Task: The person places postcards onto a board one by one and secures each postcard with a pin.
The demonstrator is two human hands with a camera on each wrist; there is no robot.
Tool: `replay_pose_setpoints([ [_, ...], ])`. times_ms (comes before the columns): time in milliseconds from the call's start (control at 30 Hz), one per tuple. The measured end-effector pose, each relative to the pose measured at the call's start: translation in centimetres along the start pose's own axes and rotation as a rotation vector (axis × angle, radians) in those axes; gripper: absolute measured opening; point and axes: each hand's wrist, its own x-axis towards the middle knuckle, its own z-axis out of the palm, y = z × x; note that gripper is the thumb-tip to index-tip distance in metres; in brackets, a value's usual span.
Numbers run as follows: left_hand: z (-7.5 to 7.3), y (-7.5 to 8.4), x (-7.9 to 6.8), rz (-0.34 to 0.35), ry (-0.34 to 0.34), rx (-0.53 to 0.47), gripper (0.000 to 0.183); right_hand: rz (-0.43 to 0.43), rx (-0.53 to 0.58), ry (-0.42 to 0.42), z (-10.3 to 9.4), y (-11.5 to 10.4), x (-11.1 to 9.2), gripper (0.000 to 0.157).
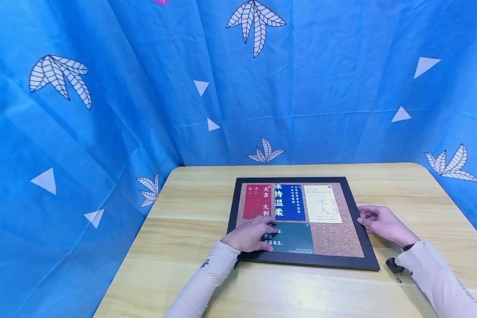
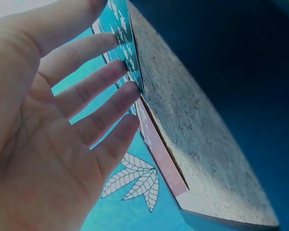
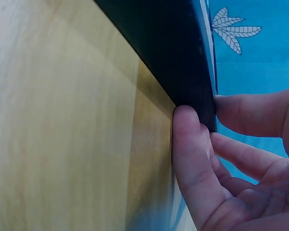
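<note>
A black-framed corkboard (image 1: pixel 338 240) lies on the table with several cards on it. Along its far side are a red card (image 1: pixel 254 204), a blue card (image 1: pixel 292 212) and a pale yellow card (image 1: pixel 316 192). Nearer me is a dark green card (image 1: pixel 298 236) with white characters, partly covered by my left hand (image 1: pixel 248 236). That hand's fingers (image 2: pixel 94 89) are nearly straight, their tips touching the cards. My right hand (image 1: pixel 387 225) pinches the right edge of the black frame (image 3: pixel 183 62), thumb on the upper face, fingertips by the outer side.
The light wooden table (image 1: pixel 183 212) extends around the board on all sides. A blue curtain (image 1: pixel 322 97) with leaf and triangle prints hangs behind and along both sides. A small black wrist device (image 1: pixel 394 266) sits by the right sleeve.
</note>
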Motion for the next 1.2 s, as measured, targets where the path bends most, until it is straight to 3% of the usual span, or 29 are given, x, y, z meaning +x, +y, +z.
replay_pose_setpoints([
  [500, 0.2, 0.1, 0.0, 0.008, 0.035, -0.014, 0.059, -0.005, -0.016, 0.006, 0.0, -0.1, -0.1, 0.052],
  [733, 0.7, -0.3, 0.0, -0.034, 0.072, -0.044, 0.056, 0.001, -0.012, 0.003, -0.1, -0.2, -0.1, 0.052],
  [1033, 0.4, -0.7, -0.9, -0.016, 0.091, -0.095, 0.039, 0.009, -0.006, 0.000, 0.0, -0.1, -0.2, 0.052],
  [1200, 0.8, -1.1, -1.1, -0.043, 0.127, -0.065, 0.041, 0.010, -0.010, 0.001, -0.1, -0.1, -0.1, 0.052],
])
